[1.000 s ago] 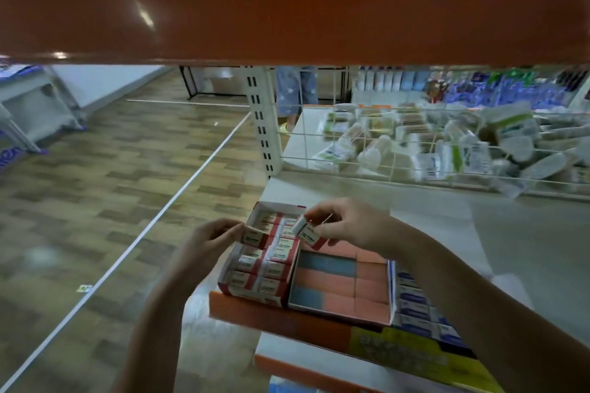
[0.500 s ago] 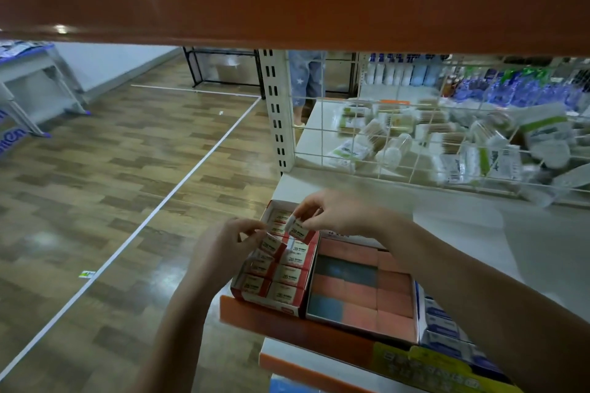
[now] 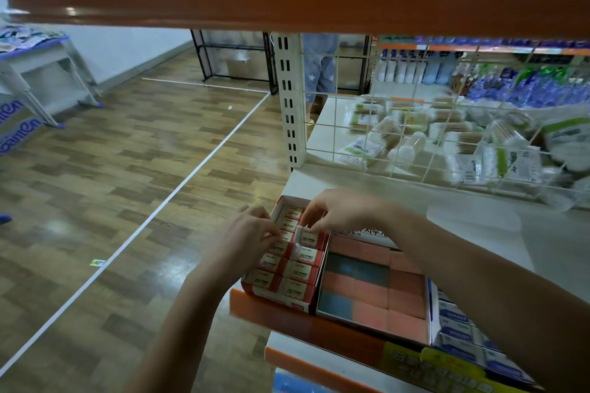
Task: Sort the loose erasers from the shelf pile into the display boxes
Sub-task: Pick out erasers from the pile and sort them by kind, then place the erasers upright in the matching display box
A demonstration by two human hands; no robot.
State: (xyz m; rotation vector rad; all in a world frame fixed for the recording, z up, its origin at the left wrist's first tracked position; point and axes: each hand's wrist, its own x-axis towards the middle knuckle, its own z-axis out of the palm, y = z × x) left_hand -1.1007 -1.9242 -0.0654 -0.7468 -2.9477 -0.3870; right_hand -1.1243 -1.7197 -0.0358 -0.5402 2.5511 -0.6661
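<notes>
- Right hand (image 3: pixel 343 212): fingers pinch an eraser (image 3: pixel 307 235) over the red display box (image 3: pixel 281 298).
- Left hand (image 3: pixel 247 238): fingers curled at the box's left row; grip cannot be told.

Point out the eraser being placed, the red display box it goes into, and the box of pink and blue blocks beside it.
eraser (image 3: pixel 307 237): head view, on its white printed sleeve.
red display box (image 3: pixel 281 298): head view, on its front wall.
pink and blue block box (image 3: pixel 370 320): head view, on its front rim.

Two hands (image 3: pixel 252 238) reach in. Three display boxes (image 3: pixel 281 300) sit side by side on the shelf (image 3: pixel 367 182). One eraser (image 3: pixel 307 234) is pinched.
</notes>
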